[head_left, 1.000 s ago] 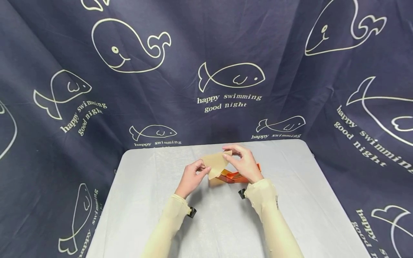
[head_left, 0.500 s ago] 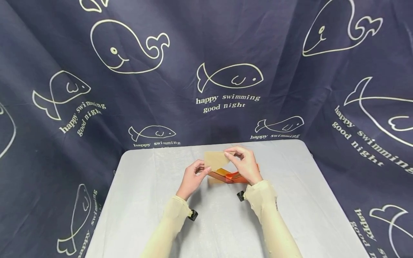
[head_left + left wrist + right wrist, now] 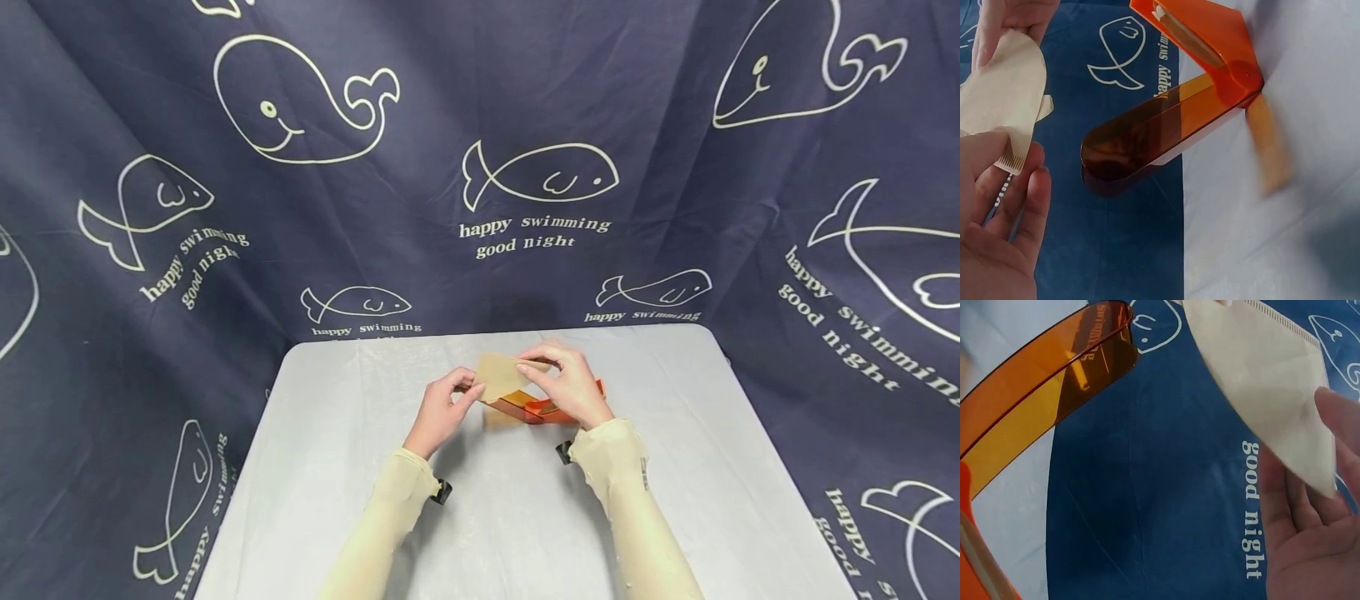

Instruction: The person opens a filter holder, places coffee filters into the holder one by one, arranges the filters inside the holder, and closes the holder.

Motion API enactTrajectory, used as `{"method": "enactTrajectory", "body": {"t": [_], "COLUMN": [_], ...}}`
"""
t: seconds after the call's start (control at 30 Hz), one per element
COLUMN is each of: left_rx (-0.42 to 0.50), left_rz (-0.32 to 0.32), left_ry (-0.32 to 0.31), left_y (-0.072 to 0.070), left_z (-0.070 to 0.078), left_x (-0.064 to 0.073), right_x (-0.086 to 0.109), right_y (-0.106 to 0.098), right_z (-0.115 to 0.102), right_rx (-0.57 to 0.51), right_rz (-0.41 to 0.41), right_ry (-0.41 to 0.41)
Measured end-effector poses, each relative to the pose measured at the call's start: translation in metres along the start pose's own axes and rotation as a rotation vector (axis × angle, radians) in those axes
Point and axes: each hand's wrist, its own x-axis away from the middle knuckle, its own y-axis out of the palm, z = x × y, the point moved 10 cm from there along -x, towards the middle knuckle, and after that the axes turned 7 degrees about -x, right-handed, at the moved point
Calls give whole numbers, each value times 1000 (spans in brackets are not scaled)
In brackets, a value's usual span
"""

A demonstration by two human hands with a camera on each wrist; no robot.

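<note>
A beige paper coffee filter (image 3: 498,375) with crimped edges is held up between both hands. My left hand (image 3: 438,412) pinches its left edge, the thumb (image 3: 988,150) lying over the crimped seam in the left wrist view. At the opposite side my right hand (image 3: 567,383) grips the filter, thumb on the near face in the right wrist view. Below and behind the paper stands an orange case (image 3: 1235,56) with its see-through amber lid (image 3: 1141,134) swung open. Beige paper (image 3: 1191,37) shows inside the case. In the head view the right hand hides part of the case.
The case stands on a table with a light grey cover (image 3: 495,517), towards its far edge. A dark blue curtain (image 3: 435,217) with white fish and whale drawings hangs behind and on both sides. Small black cameras (image 3: 442,492) are worn at the wrists.
The filter has turned between the hands: its lower corner hung down before and now sits higher. Both hands keep hold of it. The orange case has stayed in place.
</note>
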Motion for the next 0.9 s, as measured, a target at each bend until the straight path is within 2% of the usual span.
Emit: {"method": "enactTrajectory", "body": {"t": [0.1,0.33,0.43,0.6,0.77,0.9], "left_rx": [58,338,387,375,275,182], "left_rz": [-1,17,17,46,77,49], "left_ry": [-28,-159,-195,-203,-142,-97], "left_y": [0,6,10,11,5,5], "left_z": [-3,-16,-18,-19,-14,-7], "left_x": [0,2,2,2,0,0], "right_x": [0,3,5,7,7,6], "right_y": [0,-5,-6,-3,-3,-5], "right_z": [0,6,9,14,10,6], "right_rx": [-23,-194,-236,-251,-234,-204], "right_rz": [13,97,128,133,121,117], "right_ry": [7,25,20,42,7,-7]}}
